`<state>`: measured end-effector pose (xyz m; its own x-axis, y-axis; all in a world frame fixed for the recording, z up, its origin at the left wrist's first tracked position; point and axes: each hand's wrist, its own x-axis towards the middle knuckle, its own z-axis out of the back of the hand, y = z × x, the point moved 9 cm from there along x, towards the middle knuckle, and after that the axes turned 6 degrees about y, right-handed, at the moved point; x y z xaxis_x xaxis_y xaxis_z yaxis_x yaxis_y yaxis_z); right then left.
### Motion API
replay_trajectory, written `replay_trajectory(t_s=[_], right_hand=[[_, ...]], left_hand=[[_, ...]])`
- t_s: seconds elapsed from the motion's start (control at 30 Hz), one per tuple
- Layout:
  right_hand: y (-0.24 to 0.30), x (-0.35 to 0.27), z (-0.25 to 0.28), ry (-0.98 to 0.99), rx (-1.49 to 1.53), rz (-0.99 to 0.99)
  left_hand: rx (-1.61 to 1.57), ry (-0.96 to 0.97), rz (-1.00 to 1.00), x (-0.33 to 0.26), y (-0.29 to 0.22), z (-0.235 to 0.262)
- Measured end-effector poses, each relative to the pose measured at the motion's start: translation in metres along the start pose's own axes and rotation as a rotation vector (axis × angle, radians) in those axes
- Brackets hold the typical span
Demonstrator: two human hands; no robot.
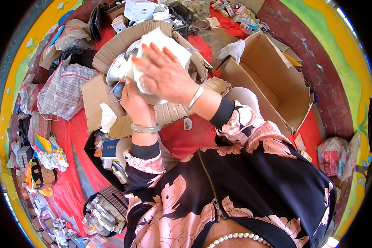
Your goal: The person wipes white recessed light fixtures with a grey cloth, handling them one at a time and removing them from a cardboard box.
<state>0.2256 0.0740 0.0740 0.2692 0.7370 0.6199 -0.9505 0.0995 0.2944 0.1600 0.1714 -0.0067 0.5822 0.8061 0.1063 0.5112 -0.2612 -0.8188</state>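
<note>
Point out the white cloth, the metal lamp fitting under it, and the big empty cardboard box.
white cloth [163, 43], head view, on its upper fold above the right hand's fingers.
metal lamp fitting [115, 70], head view, on its silvery flared rim.
empty cardboard box [277, 78], head view, on its bare inner wall.

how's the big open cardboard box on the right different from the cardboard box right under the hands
The big open brown cardboard box lies tipped on its side, its inside bare; the worn corrugated cardboard box under the hands holds round metal fittings. The big one looks smooth and whole, the worn one ragged and flattened at its flaps. The left hand and the right hand, pressing a white cloth, work over the worn one only. Both are brown and open.
</note>
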Motion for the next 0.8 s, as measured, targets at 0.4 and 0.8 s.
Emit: replay_trajectory(t_s=[0.4,0.8], right_hand=[[0.017,-0.005,0.005,-0.011,0.065,0.069],[-0.045,-0.029,-0.004,-0.377,0.669,-0.297]], left_hand=[[0.023,0.058,-0.080,0.001,-0.010,0.002],[-0.247,0.046,0.037,0.018,0.002,0.015]])
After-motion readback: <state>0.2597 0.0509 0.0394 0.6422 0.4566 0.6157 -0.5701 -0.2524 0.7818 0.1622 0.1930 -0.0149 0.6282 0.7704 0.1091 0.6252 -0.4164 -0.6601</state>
